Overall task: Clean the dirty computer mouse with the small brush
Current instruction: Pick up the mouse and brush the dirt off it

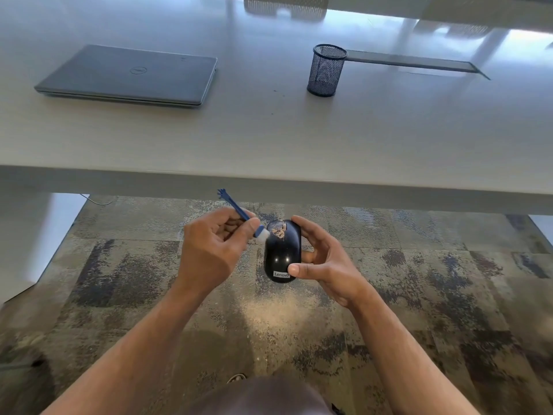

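Black mouse (282,253) between both hands.

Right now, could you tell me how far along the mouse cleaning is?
Pickup is done: the right hand holds the mouse below the desk edge. In hand: the left hand sets the brush against its front. Left: brown dirt still coats the button area.

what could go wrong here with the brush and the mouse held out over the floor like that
1. The glossy black computer mouse is pinched only by the right hand's fingertips over the patterned carpet, off the pale table; brush pressure might knock it loose.
2. Brown grime by the wheel will likely fall onto the carpet.
3. The left hand grips the small blue-handled, white-bristled brush near its head; hard strokes may push dirt into the wheel gap.
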Available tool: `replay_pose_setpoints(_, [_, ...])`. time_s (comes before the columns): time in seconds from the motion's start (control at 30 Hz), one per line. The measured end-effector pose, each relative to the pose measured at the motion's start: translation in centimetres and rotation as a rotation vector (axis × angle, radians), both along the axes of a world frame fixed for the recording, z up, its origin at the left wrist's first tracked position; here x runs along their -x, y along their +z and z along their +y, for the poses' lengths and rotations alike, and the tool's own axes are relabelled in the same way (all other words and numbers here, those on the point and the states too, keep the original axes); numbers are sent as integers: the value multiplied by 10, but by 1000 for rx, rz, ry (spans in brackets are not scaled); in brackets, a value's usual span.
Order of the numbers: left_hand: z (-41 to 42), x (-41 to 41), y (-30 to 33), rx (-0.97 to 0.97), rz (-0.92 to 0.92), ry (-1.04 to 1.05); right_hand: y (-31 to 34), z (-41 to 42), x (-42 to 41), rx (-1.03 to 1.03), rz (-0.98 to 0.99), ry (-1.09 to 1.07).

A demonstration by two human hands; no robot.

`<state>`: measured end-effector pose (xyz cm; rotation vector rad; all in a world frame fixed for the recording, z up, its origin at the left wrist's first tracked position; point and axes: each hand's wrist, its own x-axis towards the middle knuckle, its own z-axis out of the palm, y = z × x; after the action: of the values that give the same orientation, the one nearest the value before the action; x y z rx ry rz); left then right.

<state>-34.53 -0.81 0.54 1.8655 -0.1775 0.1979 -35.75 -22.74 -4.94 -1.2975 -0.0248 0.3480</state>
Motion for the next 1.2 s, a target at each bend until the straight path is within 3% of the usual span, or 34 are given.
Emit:
replay_pose_setpoints(0.17, [-13, 10, 3, 53, 27, -223, 1, 2, 0, -8, -7, 8])
replay_pose_setpoints(0.67, [-9, -11, -3, -113, 9, 74, 0, 0, 4, 30, -10, 14])
replay_pose_setpoints(0.83, [-7, -3, 7, 55, 48, -87, 1, 0, 4, 22, -6, 13])
replay_pose_setpoints(0.97, [-14, 5, 6, 31, 51, -255, 0, 1, 3, 11, -9, 19])
replay_pose_setpoints(1.2, [-17, -2, -3, -101, -2, -154, -1, 2, 5, 36, -18, 19])
